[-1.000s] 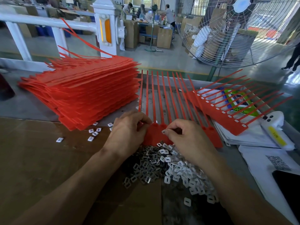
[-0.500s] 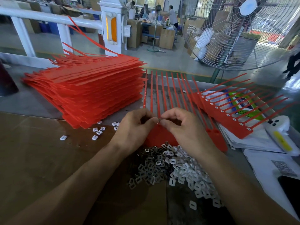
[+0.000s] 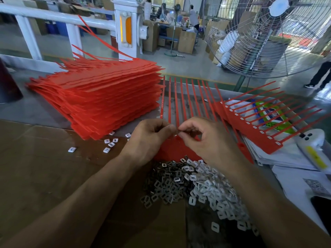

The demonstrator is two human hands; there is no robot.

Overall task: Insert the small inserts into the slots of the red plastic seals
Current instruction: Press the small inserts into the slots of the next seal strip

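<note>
Six or so loose white inserts (image 3: 109, 144) lie scattered on the brown cardboard (image 3: 44, 167) at the left, just in front of one tall stack of red seal sheets (image 3: 107, 99); the sheets in it are too many and too tightly packed to count. Beside the stack, one red seal sheet (image 3: 179, 149) lies flat under the hands, with about ten thin tails running away from the person toward the table's far edge. Both hands meet over the near end of this sheet. The left hand (image 3: 148, 138) has its fingers curled in, thumb and forefinger tips pressed together against the right hand's tips; whether it pinches an insert or only steadies the sheet cannot be made out. The right hand (image 3: 209, 140) is curled too, thumb and forefinger closed in a pinch at the same spot, right over the sheet's slotted edge, and what sits between them is too small to see. Just in front of the hands lies one heap of inserts (image 3: 193, 187), far too many to count, grey on its left, white on its right. Further right, one more red seal sheet (image 3: 250, 133) rests tilted on a pile of papers (image 3: 290, 160), with about twelve tails, and one white handheld device (image 3: 313, 149) lies beside it.
</note>
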